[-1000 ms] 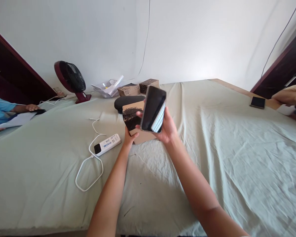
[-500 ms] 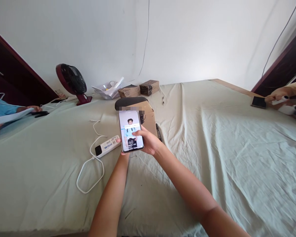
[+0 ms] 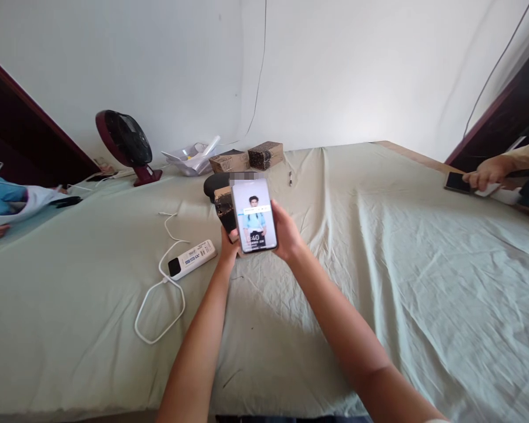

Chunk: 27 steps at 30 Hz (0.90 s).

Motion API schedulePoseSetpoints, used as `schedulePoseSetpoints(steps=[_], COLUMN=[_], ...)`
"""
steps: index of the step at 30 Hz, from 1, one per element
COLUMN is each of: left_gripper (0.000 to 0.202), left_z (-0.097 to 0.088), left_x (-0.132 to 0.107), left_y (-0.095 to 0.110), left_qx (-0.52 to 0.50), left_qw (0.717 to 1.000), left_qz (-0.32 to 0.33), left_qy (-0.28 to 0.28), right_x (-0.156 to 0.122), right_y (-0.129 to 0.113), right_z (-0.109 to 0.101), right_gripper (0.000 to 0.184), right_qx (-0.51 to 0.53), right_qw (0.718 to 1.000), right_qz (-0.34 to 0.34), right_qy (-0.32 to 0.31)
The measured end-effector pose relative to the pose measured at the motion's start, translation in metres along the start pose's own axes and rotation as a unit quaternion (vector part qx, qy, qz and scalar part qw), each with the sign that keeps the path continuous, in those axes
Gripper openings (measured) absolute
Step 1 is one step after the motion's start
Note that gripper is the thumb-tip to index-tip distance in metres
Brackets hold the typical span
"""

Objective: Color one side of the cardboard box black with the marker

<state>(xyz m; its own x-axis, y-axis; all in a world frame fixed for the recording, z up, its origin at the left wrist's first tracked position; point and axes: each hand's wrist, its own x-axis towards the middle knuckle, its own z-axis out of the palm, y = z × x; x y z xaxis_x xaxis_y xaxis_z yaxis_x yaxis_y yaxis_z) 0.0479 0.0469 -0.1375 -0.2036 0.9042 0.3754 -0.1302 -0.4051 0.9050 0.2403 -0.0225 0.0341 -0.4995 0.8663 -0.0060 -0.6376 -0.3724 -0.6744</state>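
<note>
My right hand is closed round a smartphone and holds it upright over the bed. The lit screen faces me and shows a picture of a person. My left hand sits just left of and below the phone. Its fingers are closed on the bottom of a small cardboard box with a dark printed side. The phone hides most of that box, and both hands hover above the pale green sheet.
A white power strip with a looping white cable lies left of my hands. At the back stand a red fan, two small boxes and clear plastic packaging. Another person's hand touches a phone at right; someone in blue is at left.
The phone, dark and tilted a second ago, now faces me with its screen lit. It dipped low to the left, then rose again. The other person's hand reached the phone at right.
</note>
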Motion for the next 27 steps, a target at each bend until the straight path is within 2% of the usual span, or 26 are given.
schedulePoseSetpoints(steps=[2, 4, 5, 6, 7, 8, 9, 11, 14, 17, 23, 27], left_gripper=[0.105, 0.101, 0.100, 0.099, 0.099, 0.100, 0.101, 0.102, 0.101, 0.100, 0.099, 0.099], left_z=[-0.003, -0.004, -0.004, -0.004, -0.004, -0.005, -0.005, -0.006, -0.008, -0.008, -0.007, -0.007], left_x=[0.002, 0.001, 0.001, 0.000, 0.000, 0.000, 0.000, 0.000, 0.001, 0.002, 0.002, 0.001], left_y=[-0.003, -0.005, -0.006, -0.006, -0.007, -0.007, -0.008, -0.009, -0.010, -0.010, -0.010, -0.009], left_qx=[0.012, 0.021, 0.025, 0.029, 0.032, 0.036, 0.039, 0.044, 0.050, 0.054, 0.058, 0.060], left_qw=[1.000, 0.999, 0.999, 0.999, 0.999, 0.999, 0.999, 0.999, 0.999, 0.998, 0.998, 0.998], left_qz=[-0.006, -0.010, -0.010, -0.011, -0.011, -0.011, -0.012, -0.013, -0.011, -0.007, -0.001, -0.001], left_qy=[0.016, 0.024, 0.026, 0.027, 0.026, 0.024, 0.022, 0.017, 0.013, 0.012, 0.011, 0.013], right_x=[0.001, 0.002, 0.003, 0.003, 0.003, 0.003, 0.003, 0.003, 0.002, 0.000, -0.007, -0.008], right_y=[-0.014, -0.030, -0.038, -0.045, -0.050, -0.054, -0.057, -0.057, -0.050, -0.043, -0.045, -0.050], right_z=[-0.017, -0.043, -0.058, -0.074, -0.091, -0.106, -0.121, -0.145, -0.168, -0.177, -0.181, -0.178], right_gripper=[0.051, 0.045, 0.041, 0.040, 0.039, 0.037, 0.032, 0.025, 0.022, 0.026, 0.026, 0.025], right_qx=[-0.044, -0.127, -0.193, -0.282, -0.390, -0.502, -0.536, -0.576, -0.608, -0.631, -0.648, -0.647], right_qw=[0.996, 0.972, 0.945, 0.906, 0.851, 0.780, 0.751, 0.710, 0.672, 0.646, 0.623, 0.618], right_qz=[-0.058, -0.130, -0.156, -0.163, -0.144, -0.112, -0.094, -0.067, -0.035, -0.009, 0.031, 0.017], right_qy=[0.057, 0.148, 0.214, 0.272, 0.320, 0.357, 0.375, 0.399, 0.422, 0.428, 0.437, 0.447])
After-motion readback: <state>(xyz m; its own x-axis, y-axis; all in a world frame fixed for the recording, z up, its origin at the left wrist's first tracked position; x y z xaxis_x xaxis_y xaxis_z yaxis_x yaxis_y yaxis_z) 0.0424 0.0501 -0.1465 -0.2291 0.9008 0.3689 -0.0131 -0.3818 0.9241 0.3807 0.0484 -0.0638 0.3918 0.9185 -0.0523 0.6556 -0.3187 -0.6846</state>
